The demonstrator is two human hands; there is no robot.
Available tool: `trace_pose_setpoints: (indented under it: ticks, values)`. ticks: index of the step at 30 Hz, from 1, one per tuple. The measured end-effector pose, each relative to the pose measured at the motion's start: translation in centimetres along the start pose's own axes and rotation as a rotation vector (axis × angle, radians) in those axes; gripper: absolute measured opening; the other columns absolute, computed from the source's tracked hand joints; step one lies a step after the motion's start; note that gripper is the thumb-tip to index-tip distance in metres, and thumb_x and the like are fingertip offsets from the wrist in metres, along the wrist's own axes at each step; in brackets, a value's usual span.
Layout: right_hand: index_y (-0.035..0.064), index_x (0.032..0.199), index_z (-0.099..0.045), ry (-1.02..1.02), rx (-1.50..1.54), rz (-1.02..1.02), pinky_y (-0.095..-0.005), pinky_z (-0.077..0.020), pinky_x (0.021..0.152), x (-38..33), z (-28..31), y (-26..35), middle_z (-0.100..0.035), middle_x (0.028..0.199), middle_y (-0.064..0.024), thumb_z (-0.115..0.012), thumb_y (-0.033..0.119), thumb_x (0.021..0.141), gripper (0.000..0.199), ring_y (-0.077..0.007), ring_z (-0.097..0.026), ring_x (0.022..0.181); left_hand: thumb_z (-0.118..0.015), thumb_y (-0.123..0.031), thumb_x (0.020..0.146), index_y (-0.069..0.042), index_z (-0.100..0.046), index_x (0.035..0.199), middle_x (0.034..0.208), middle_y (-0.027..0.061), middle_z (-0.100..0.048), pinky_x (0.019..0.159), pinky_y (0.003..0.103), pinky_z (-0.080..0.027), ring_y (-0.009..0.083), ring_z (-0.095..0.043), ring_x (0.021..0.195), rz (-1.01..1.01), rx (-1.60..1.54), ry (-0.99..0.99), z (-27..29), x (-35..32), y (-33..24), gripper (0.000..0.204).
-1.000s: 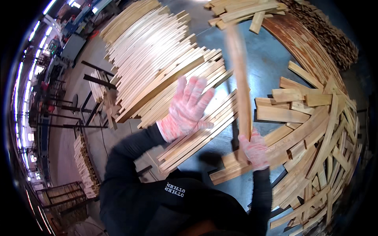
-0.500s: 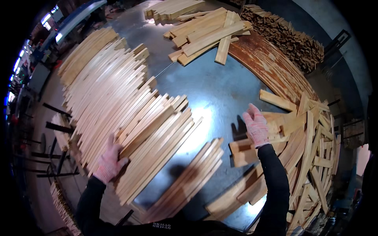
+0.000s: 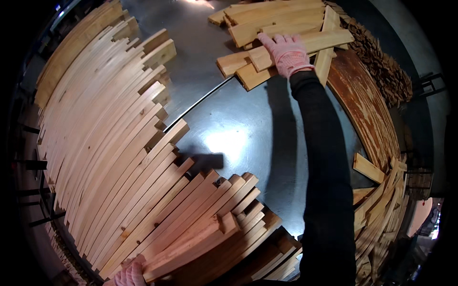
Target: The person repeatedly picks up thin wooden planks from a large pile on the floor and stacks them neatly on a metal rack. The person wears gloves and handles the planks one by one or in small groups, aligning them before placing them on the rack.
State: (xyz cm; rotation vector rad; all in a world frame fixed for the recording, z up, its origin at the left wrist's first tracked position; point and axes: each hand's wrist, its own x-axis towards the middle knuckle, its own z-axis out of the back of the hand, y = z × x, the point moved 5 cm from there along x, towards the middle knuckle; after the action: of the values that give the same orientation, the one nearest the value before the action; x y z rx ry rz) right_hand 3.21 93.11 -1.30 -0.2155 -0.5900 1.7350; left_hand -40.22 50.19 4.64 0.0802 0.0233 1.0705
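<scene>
My right hand [image 3: 287, 55], in a pink-white knit glove, reaches far forward over a pile of loose boards. Its fingers are stretched out and slightly apart across the top board [image 3: 329, 40], which lies over another board [image 3: 325, 66] set crosswise. At the lower edge, partly cut off, my gloved left hand [image 3: 129, 275] is closed around the near end of a thick wooden strip [image 3: 191, 249]. That strip lies on top of a wide row of pale wooden strips [image 3: 105, 128] placed side by side. The left thumb is hidden.
A metal tabletop [image 3: 205, 114] with a seam lies between row and pile. Right of it are a worn, rust-brown panel [image 3: 365, 100], a heap of loose wood pieces [image 3: 377, 209] and, further back, a stack of thin sticks [image 3: 381, 66]. Dark metal legs [image 3: 36, 165] stand at the left.
My right hand has moved forward and left, from the right-hand boards onto the far pile. The view has shifted forward, so my left hand now sits at the lower edge, still by the strip's end.
</scene>
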Motion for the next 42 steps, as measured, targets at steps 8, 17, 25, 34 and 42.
trace_pose_setpoints:
  ticks: [8, 17, 25, 34, 42]
  values:
    - [0.0092, 0.116, -0.065, -0.491, 0.3, 0.322, -0.0481, -0.0476, 0.102, -20.4, 13.3, -0.8, -0.063, 0.116, -0.0133, -0.063, 0.011, 0.079, 0.037, -0.0343, -0.06, 0.111, -0.062, -0.019, 0.09, -0.004, -0.065, 0.119, 0.097, 0.0124, -0.07, 0.073, 0.042, -0.048, 0.0278, -0.067, 0.084, 0.177, 0.019, 0.057, -3.8, -4.3, 1.4, 0.034]
    - [0.0218, 0.13, -0.061, 0.153, 0.893, -0.197, -0.0507, -0.0569, 0.088, -67.4, 31.1, 13.8, -0.035, 0.154, -0.0213, -0.073, 0.01, 0.085, 0.048, -0.05, -0.057, 0.12, -0.073, -0.018, 0.086, -0.002, -0.045, 0.141, 0.125, 0.0146, -0.065, 0.082, 0.042, -0.055, 0.0327, -0.065, 0.106, 0.078, -0.177, -0.015, -1.1, -2.5, 0.4, 0.064]
    - [0.0089, 0.145, -0.043, 0.326, 0.848, -0.9, -0.0537, -0.0379, 0.111, -73.9, 30.7, 26.4, -0.031, 0.153, -0.0291, -0.072, 0.02, 0.078, 0.074, -0.0504, -0.033, 0.14, -0.087, -0.015, 0.075, 0.008, -0.041, 0.144, 0.141, 0.026, -0.05, 0.115, 0.045, -0.037, 0.0376, -0.047, 0.134, -0.164, -0.981, -0.179, 6.7, -11.9, -11.1, 0.086]
    - [0.0043, 0.157, -0.02, 0.404, 1.537, -1.075, -0.0461, -0.034, 0.116, -72.0, 32.9, 36.0, -0.032, 0.155, -0.0254, -0.065, 0.025, 0.083, 0.089, -0.0411, -0.034, 0.143, -0.079, -0.059, 0.072, -0.001, -0.02, 0.156, 0.154, 0.0297, -0.029, 0.115, 0.052, -0.031, 0.0477, -0.034, 0.139, -0.179, -0.473, 0.297, -5.3, -18.7, -16.5, 0.117]
    - [0.0001, 0.152, -0.024, 0.463, 0.787, -1.221, -0.0528, -0.0242, 0.119, -76.5, 30.9, 29.7, -0.032, 0.15, -0.031, -0.079, 0.049, 0.073, 0.107, -0.044, -0.029, 0.143, -0.078, -0.055, 0.075, -0.002, -0.016, 0.156, 0.157, 0.0316, -0.023, 0.114, 0.054, -0.03, 0.0473, -0.033, 0.14, -0.045, -0.23, 0.334, -3.3, -21.1, -18.7, 0.116]
